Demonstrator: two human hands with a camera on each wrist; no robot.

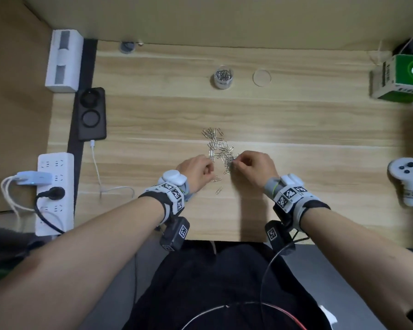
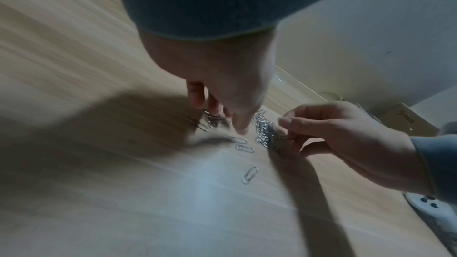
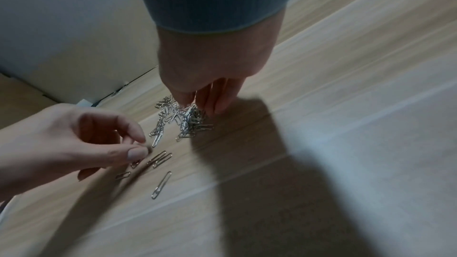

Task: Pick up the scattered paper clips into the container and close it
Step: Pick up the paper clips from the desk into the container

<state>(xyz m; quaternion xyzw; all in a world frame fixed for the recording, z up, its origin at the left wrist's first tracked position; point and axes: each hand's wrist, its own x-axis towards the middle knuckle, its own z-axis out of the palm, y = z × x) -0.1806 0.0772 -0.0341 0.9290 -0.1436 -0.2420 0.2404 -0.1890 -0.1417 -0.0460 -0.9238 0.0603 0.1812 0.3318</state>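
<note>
the paper clips (image 1: 218, 148) lie heaped on the surface, strung toward 12 o'clock; the right hand (image 1: 254, 166) pinches into their near end, the left hand (image 1: 197, 171) pinches strays. the open container (image 1: 223, 78) stands far off at 12.

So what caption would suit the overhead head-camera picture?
Both hands gather scattered paper clips on a wooden desk; the open container waits beyond.

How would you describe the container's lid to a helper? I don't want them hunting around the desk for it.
Start from the green box at the desk's far right corner and look left along the far side. Just before the small clear container partly filled with paper clips lies the lid, flat on the wood. It is a nearly invisible clear disc, empty, unlike the tub beside it.
</note>
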